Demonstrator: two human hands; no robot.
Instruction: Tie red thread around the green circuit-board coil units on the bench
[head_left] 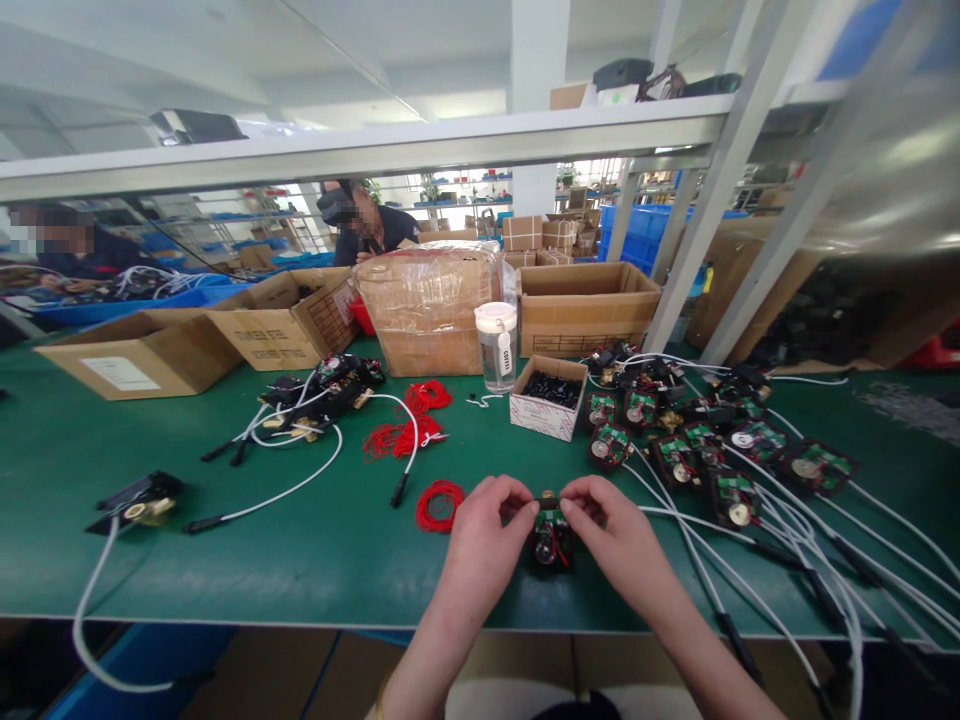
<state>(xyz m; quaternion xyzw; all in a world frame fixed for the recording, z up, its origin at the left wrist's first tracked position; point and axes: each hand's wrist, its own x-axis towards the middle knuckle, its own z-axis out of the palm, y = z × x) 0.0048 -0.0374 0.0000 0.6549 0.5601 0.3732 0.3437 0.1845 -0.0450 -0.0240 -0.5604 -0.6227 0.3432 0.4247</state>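
Hands: left hand [489, 520] and right hand [613, 522] pinch the top edge of the circuit unit [552, 545]; uneven pressure might tilt it.
Circuit unit: nearer than the small carton [540, 418]; slipping could strain its red wires [561, 552].
Red coil [427, 508]: near-left of the small carton; left hand might snag it.
White cables [814, 548]: near-right of the small carton; right hand could drag them.

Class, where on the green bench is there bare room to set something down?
Widest: the front strip of the green bench, between the far-left black unit and the left hand. Smaller: between that unit and the cardboard box behind it. Crowded: the right side, with circuit boards and white cables.
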